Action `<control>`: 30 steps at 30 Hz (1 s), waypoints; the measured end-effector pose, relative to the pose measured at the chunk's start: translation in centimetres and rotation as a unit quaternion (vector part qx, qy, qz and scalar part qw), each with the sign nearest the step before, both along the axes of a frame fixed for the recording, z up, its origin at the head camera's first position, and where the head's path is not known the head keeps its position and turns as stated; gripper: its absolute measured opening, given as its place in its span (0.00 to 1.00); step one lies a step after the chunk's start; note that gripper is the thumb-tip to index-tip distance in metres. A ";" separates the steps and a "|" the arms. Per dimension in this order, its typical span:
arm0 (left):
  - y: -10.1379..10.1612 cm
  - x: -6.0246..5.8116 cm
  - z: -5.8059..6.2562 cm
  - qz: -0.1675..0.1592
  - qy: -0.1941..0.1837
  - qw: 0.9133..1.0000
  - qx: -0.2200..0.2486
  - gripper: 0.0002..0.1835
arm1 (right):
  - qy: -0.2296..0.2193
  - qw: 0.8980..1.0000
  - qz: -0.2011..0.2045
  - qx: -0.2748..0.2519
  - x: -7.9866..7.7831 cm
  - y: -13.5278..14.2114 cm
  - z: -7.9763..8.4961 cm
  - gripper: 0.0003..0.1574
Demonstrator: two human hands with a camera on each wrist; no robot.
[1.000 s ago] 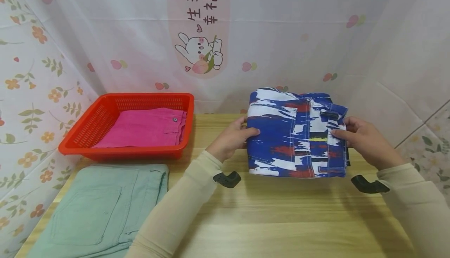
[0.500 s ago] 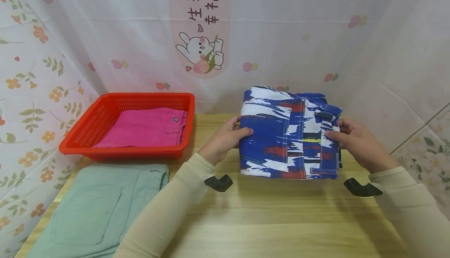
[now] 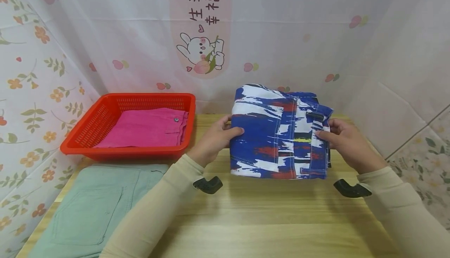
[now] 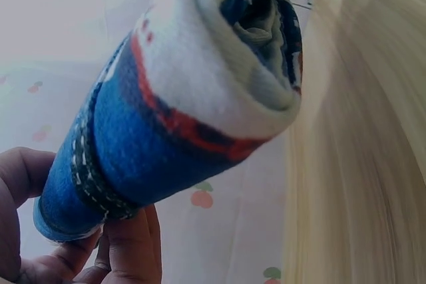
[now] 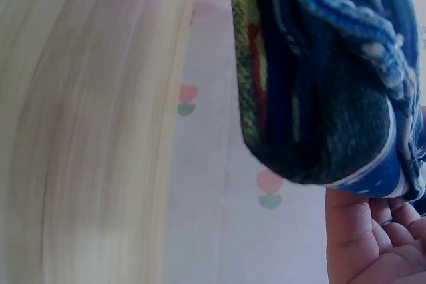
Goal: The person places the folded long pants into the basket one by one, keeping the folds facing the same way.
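Note:
Between my two hands is a folded pair of pants (image 3: 270, 137), printed in blue, white and red, held up above the wooden table. My left hand (image 3: 214, 138) grips its left edge, thumb on the front face and fingers behind. On the opposite edge, by the waistband, my right hand (image 3: 348, 144) pinches the cloth the same way. The left wrist view shows the rolled fold of the pants (image 4: 166, 104) with fingers (image 4: 133, 244) around its far end. In the right wrist view, layered denim edges of the pants (image 5: 333, 84) sit over the palm.
A red plastic basket (image 3: 126, 152) stands at the back left with a folded pink garment (image 3: 144, 127) inside. In front of it lies a folded pale green garment (image 3: 88, 211), partly behind my left sleeve. Printed curtains (image 3: 299, 35) close off the table's back and sides.
Both hands have carried the folded pants steadily leftward, toward the basket. The grip on each edge looks the same. Basket and green garment have stayed put.

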State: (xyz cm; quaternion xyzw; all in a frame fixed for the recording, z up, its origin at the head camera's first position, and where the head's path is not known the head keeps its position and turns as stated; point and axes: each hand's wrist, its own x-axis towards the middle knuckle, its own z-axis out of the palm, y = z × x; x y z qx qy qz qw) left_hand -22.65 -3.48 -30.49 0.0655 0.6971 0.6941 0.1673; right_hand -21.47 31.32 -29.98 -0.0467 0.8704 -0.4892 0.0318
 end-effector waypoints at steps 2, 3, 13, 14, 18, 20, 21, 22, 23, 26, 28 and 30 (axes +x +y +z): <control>-0.4 0.2 0.1 0.000 0.006 1.000 -0.001 0.30 | 0.006 1.000 -0.003 -0.013 0.0 -0.5 0.0 0.36; -0.5 0.3 0.1 0.001 0.008 1.000 -0.003 0.30 | 0.009 1.000 -0.003 -0.018 0.0 -0.7 0.0 0.35; -2.2 1.4 0.3 0.007 0.018 1.000 -0.005 0.30 | 0.002 1.000 0.005 -0.019 0.3 -2.3 0.2 0.37; -2.4 1.4 0.3 0.009 0.019 1.000 -0.006 0.30 | 0.002 1.000 0.007 -0.023 0.2 -2.4 0.2 0.37; -2.9 1.5 0.5 0.013 0.020 1.000 -0.003 0.30 | 0.002 0.999 0.007 -0.033 0.1 -3.0 0.2 0.36; -3.1 1.5 0.5 0.013 0.022 1.000 -0.002 0.30 | 0.004 1.000 0.006 -0.029 0.1 -3.3 0.2 0.36; -3.3 1.6 0.5 0.014 0.023 1.000 -0.002 0.30 | 0.004 1.000 0.005 -0.027 0.1 -3.5 0.2 0.37; -3.4 1.6 0.5 0.016 0.023 1.000 -0.003 0.30 | 0.003 1.000 0.005 -0.027 0.1 -3.6 0.3 0.37; -3.5 1.6 0.4 0.016 0.024 1.000 -0.003 0.30 | 0.003 1.000 0.004 -0.025 0.1 -3.7 0.3 0.37; -3.9 1.5 0.4 0.019 0.022 1.000 -0.002 0.30 | 0.000 0.999 0.005 -0.035 0.1 -4.1 0.3 0.36; -4.1 1.5 0.3 0.022 0.016 1.000 0.000 0.30 | -0.001 0.999 0.006 -0.044 0.1 -4.4 0.2 0.36; -4.4 1.6 0.3 0.027 0.013 1.000 -0.003 0.31 | -0.001 0.999 0.011 -0.050 0.0 -4.7 0.1 0.36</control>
